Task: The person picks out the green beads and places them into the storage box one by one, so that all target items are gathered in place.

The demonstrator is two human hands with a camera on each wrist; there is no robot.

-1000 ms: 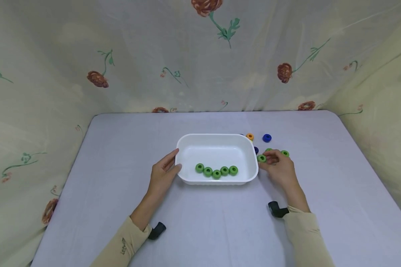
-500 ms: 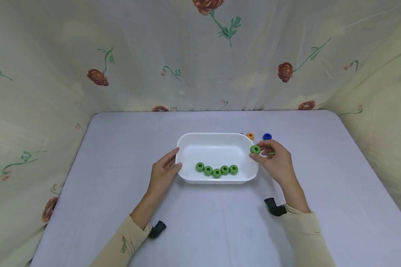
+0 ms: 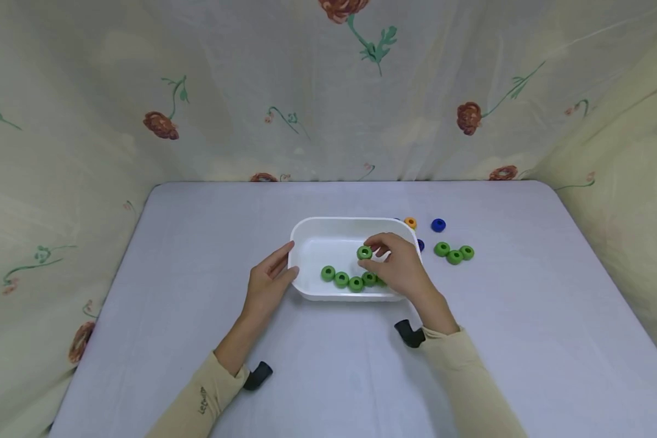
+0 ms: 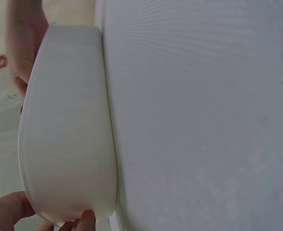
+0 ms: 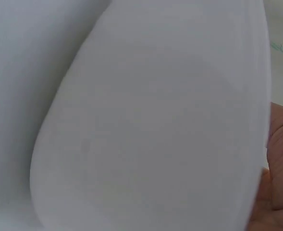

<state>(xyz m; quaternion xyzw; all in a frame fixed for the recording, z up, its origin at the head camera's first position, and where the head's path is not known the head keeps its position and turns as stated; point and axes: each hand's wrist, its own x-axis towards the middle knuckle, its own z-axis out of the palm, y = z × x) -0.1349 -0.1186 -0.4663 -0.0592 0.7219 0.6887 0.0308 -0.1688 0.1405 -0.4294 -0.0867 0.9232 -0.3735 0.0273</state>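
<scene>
A white tray (image 3: 328, 234) stands on the table, with a row of several green beads (image 3: 341, 279) curving along its near side. My left hand (image 3: 268, 281) holds the tray's left end; thumb and fingertips touch the wall in the left wrist view. Over the tray, my right hand (image 3: 399, 264) pinches one green bead (image 3: 364, 252) with its hole visible, above the row, and partly hides the row's right end. In the right wrist view the tray's outer wall (image 5: 155, 120) fills most of the picture, and the pinched bead is out of sight.
Right of the tray lie three green beads (image 3: 455, 257) in a cluster and a blue bead (image 3: 438, 225). An orange bead (image 3: 410, 222) sits by the tray's far right corner, with other blue beads partly hidden by the rim. A flowered cloth (image 3: 224, 121) hangs behind the table.
My right hand has carried the pinched green bead left from beside the tray, over its right rim, to above the row. My left hand has stayed at the tray's left end.
</scene>
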